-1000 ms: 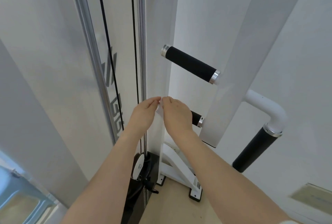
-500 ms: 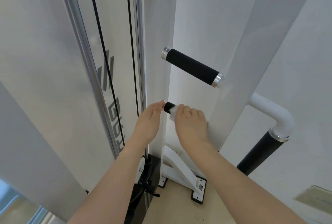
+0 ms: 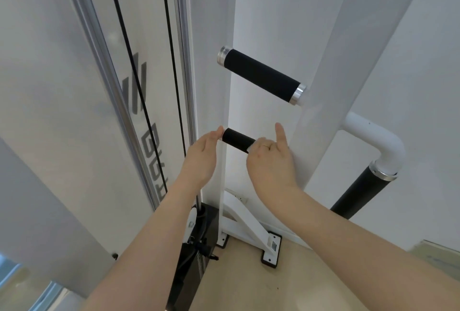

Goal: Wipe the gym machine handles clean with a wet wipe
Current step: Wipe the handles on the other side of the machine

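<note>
The right hand (image 3: 270, 163) curls round the lower handle (image 3: 237, 140) at its post end, pressing a wipe (image 3: 251, 145) onto it, forefinger raised. The left hand (image 3: 200, 161), fingers straight, touches the handle's free end.

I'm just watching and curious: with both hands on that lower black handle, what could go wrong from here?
Only a sliver of the wet wipe shows under the right hand, so it may be bunched and could skip part of the lower handle. The left hand touches only that handle's free end with straight fingers, so it might slip off. The upper handle and the angled handle could get forgotten.
</note>
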Demonstrator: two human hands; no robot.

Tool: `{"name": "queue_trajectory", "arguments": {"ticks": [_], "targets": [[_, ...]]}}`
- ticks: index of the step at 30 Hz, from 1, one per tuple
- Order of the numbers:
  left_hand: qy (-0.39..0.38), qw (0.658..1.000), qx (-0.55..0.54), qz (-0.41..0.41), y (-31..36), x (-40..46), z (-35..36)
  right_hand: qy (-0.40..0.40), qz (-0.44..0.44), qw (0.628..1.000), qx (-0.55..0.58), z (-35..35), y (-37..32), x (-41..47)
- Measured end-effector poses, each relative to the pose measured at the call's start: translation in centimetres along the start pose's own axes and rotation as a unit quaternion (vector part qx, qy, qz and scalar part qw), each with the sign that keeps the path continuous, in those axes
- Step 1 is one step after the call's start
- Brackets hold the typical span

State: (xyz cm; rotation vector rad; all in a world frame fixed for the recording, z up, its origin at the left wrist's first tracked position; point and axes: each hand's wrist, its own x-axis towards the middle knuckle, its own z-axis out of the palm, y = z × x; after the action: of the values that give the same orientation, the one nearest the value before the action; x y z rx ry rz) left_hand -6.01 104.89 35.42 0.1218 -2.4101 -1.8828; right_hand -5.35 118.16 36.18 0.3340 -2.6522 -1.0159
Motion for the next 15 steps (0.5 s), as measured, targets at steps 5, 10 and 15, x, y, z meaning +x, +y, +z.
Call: {"name": "queue_trajectory", "arguments": {"ticks": [5, 10, 15], "targets": [[0.004, 1.0, -0.012, -0.017, 0.1, 0.4, 0.6, 0.021, 0.047, 0.997, 0.064, -0.3, -2.0, 2.0], [0.02, 0.999, -0.004, -0.032, 0.2, 0.7, 0.7, 0.068, 0.071, 0.995, 0.034, 2.5, -0.9, -0.9], [0.012, 1.0, 0.011, -0.012, 0.0, 0.8, 0.7, 0.051, 0.127, 0.979, 0.149, 0.5, -3.1, 3.3]]}}
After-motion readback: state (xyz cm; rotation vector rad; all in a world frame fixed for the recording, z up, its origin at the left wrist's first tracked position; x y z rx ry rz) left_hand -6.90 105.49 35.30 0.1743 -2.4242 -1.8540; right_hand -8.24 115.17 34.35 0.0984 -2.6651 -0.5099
